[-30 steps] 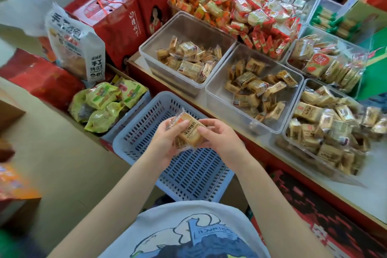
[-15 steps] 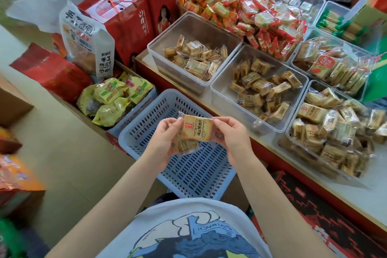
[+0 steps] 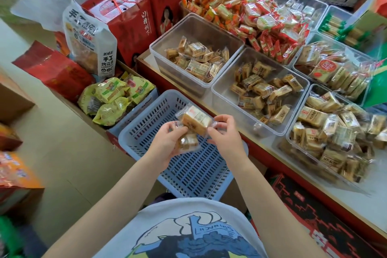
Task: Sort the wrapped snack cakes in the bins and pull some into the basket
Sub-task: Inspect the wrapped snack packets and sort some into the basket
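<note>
Over the blue slotted basket [image 3: 194,172] I hold a wrapped snack cake [image 3: 195,120] between both hands. My left hand [image 3: 167,144] pinches its left end and also cups a second wrapped cake [image 3: 188,142] underneath. My right hand [image 3: 225,134] pinches the wrapper's right end. Three clear bins of similar tan wrapped cakes stand on the counter: a far one [image 3: 196,56], a middle one [image 3: 261,90] and a fuller one at the right [image 3: 333,132].
Red and orange wrapped snacks [image 3: 251,12] pile up behind the bins. A box with yellow-green packets [image 3: 113,98] sits left of the basket, beside a white bag [image 3: 90,42] and red gift boxes [image 3: 125,19]. The counter's red edge [image 3: 293,165] runs diagonally at right.
Both hands have turned the top cake from flat and label-up to tilted, its left end lower. The second cake stays under my left hand. The view has shifted slightly.
</note>
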{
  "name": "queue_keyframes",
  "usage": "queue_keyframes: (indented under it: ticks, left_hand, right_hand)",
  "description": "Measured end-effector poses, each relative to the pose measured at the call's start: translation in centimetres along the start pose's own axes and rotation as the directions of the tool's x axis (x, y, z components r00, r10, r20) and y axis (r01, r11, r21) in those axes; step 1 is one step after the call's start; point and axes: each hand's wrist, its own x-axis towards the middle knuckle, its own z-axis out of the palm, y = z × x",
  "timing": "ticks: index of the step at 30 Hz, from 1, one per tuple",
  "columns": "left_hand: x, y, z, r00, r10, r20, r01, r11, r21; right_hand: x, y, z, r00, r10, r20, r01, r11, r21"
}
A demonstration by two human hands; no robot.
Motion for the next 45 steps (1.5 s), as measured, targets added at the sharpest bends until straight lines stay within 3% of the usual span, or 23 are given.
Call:
queue_keyframes:
  ticks: [2, 5, 10, 15, 17, 20, 22, 24, 30, 35, 39, 42, 45]
  left_hand:
    - [0.0, -0.1, 0.2, 0.999, 0.033, 0.006, -0.034, 0.997, 0.062]
    - [0.0, 0.2, 0.5, 0.992, 0.102, 0.069, -0.111, 0.983, 0.149]
    - [0.2, 0.3, 0.6, 0.962, 0.196, 0.192, -0.245, 0.929, 0.277]
    - [0.4, -0.1, 1.2, 0.943, 0.224, 0.247, -0.305, 0.880, 0.364]
    - [0.5, 0.0, 1.4, 0.956, 0.195, 0.219, -0.257, 0.916, 0.308]
    - [0.9, 0.3, 1.0, 0.994, 0.067, 0.082, -0.074, 0.994, 0.080]
    - [1.4, 0.7, 0.6, 1.000, -0.011, 0.029, 0.014, 0.996, -0.090]
    - [1.3, 1.3, 0.7, 0.998, -0.056, 0.003, 0.055, 0.989, -0.137]
    - [0.8, 2.1, 1.5, 0.986, -0.003, 0.166, 0.005, 1.000, -0.011]
    - [0.5, 2.8, 1.0, 0.968, -0.052, 0.246, 0.140, 0.924, -0.356]
    - [0.8, 3.1, 0.7, 0.982, -0.039, 0.182, 0.098, 0.940, -0.326]
    - [0.6, 3.5, 0.6, 0.978, -0.025, 0.209, 0.077, 0.967, -0.243]
    - [0.7, 3.7, 0.6, 0.971, 0.018, 0.239, -0.005, 0.998, -0.057]
  right_hand:
    - [0.1, 0.3, 0.1, 0.994, -0.085, 0.063, 0.091, 0.991, -0.096]
    - [0.3, 0.1, -0.1, 0.988, -0.063, 0.142, 0.073, 0.995, -0.064]
    - [1.2, -0.7, -0.6, 0.986, -0.080, 0.147, 0.079, 0.997, 0.016]
    - [1.9, -1.3, -0.5, 0.993, -0.093, 0.076, 0.098, 0.992, -0.075]
    - [2.4, -1.0, -0.6, 0.996, -0.074, 0.053, 0.080, 0.990, -0.115]
    - [2.7, -0.9, -0.9, 0.998, -0.002, 0.059, 0.006, 0.998, -0.068]
    - [2.6, -1.0, -1.0, 0.995, 0.056, 0.079, -0.056, 0.998, -0.003]
    - [2.4, -1.2, -0.8, 0.989, 0.088, 0.123, -0.094, 0.995, 0.040]
    - [1.9, -1.9, 0.5, 0.958, 0.089, 0.273, -0.138, 0.976, 0.167]
    - [2.2, -1.5, -0.1, 0.961, 0.104, 0.258, -0.158, 0.967, 0.202]
    - [2.6, -1.5, -0.8, 0.973, 0.093, 0.210, -0.140, 0.965, 0.220]
    - [2.7, -1.6, -1.2, 0.975, 0.091, 0.203, -0.139, 0.962, 0.236]
    - [2.6, -1.8, -1.5, 0.977, 0.055, 0.208, -0.108, 0.960, 0.257]
